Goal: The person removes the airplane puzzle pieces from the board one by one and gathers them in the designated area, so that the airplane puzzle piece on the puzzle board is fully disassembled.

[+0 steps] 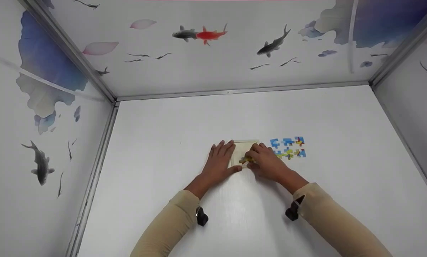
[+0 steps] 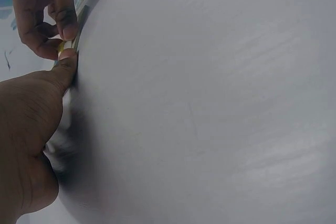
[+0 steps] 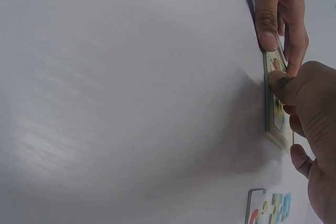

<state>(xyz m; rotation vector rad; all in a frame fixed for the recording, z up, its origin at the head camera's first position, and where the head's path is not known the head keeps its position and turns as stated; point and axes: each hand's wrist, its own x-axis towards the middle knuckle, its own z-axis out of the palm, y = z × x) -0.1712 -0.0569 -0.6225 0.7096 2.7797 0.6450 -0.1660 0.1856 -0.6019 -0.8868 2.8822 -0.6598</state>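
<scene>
A small pale wooden puzzle tray (image 1: pixel 239 149) lies flat on the table. My left hand (image 1: pixel 220 159) rests along its left side in the head view, fingers straight and spread, thumb at the near edge. Over the tray's right part, my right hand (image 1: pixel 267 162) has its fingers curled and pinches a yellowish jigsaw piece (image 1: pixel 249 159), partly hidden under the fingertips. The right wrist view shows colourful jigsaw pieces (image 3: pixel 279 120) inside the tray's near side, with the right thumb (image 3: pixel 283 88) over them and the left thumb (image 3: pixel 269 40) at the tray corner.
Several loose jigsaw pieces (image 1: pixel 288 142), blue, yellow and red, lie in two rows right of the tray, the lower row partly behind the right hand. White panels printed with fish (image 1: pixel 209 34) enclose the white table (image 1: pixel 170 142) at the back and sides.
</scene>
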